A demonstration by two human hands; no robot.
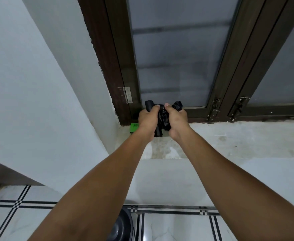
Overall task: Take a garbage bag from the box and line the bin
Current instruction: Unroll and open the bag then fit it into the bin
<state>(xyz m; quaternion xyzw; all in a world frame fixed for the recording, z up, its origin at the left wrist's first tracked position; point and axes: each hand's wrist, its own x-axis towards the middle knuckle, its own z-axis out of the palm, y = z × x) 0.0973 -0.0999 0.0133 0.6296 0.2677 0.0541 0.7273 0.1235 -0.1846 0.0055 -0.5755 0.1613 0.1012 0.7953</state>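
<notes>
Both my hands are stretched out over a window ledge and grip black garbage bag plastic between them. My left hand is closed around a tight black roll of bags. My right hand clutches a crumpled black garbage bag that joins the roll. A green box sits on the ledge just left of my left wrist, mostly hidden by it. The dark round bin stands on the floor below, between my forearms, only partly visible.
The pale concrete ledge runs to the right under a dark-framed window with frosted glass and metal latches. A white wall closes the left side. The floor has white tiles with black lines.
</notes>
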